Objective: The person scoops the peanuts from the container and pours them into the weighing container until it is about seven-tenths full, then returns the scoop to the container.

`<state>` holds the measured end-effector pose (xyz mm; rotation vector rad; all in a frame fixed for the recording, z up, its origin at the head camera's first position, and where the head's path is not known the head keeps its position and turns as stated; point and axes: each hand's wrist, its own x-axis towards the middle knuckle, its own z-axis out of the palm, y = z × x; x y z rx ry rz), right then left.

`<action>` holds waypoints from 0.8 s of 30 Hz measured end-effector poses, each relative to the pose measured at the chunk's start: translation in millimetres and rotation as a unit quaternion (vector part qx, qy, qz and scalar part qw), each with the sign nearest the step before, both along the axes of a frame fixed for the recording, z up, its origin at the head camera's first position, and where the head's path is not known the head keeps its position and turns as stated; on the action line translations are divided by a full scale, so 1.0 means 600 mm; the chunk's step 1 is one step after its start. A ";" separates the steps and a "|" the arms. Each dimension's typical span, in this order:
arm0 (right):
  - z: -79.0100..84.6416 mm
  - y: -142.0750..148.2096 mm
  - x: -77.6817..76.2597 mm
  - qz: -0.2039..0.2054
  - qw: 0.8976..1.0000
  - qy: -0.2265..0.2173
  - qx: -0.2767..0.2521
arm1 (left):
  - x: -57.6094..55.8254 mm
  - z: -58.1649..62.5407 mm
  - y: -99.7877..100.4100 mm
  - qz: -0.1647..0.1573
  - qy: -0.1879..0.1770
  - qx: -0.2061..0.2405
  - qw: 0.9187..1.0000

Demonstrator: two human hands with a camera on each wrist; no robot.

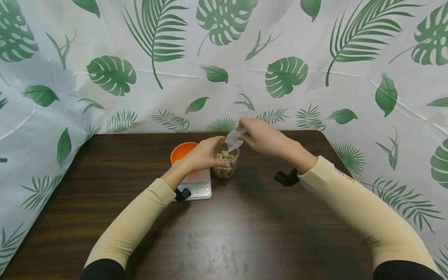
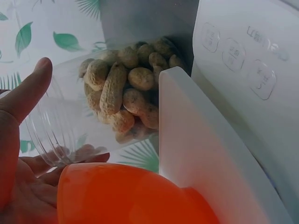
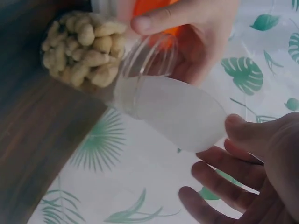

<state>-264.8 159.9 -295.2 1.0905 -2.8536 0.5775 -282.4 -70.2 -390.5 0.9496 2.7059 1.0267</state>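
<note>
A clear jar (image 2: 58, 116) of unshelled peanuts (image 2: 114, 91) stands upright on the table, its lower part filled. My left hand (image 1: 204, 154) grips it near the rim, thumb on one side and fingers round the other. Above the open mouth, my right hand (image 1: 264, 138) pinches a translucent white scoop (image 3: 182, 112) between thumb and fingers. The scoop points down, with its far end inside the jar neck, over the peanuts. Its other fingers are spread loosely in the right wrist view. Beside the left hand is an orange bowl (image 1: 179, 151), partly hidden behind it.
Under the bowl sits a white kitchen scale (image 1: 200, 190) with buttons, just left of the jar. The dark wooden table (image 1: 245, 233) ends close behind the jar, against a leaf-printed sheet (image 1: 245, 85). A black wrist mount (image 1: 287, 177) hangs below the right wrist.
</note>
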 end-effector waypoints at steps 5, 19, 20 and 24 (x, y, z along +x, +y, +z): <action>0.013 -0.012 -0.003 -0.003 0.997 -0.007 0.072 | -0.002 0.000 0.002 0.002 -0.009 0.001 1.000; 0.002 -0.048 -0.010 0.037 0.985 -0.014 0.169 | 0.000 -0.002 0.004 0.024 0.015 -0.036 0.999; -0.001 -0.048 -0.011 0.039 0.985 -0.014 0.165 | 0.000 -0.002 0.004 0.026 0.016 -0.040 0.999; -0.010 -0.041 -0.020 0.049 0.989 -0.029 0.135 | 0.001 -0.005 0.003 0.028 0.018 -0.042 0.999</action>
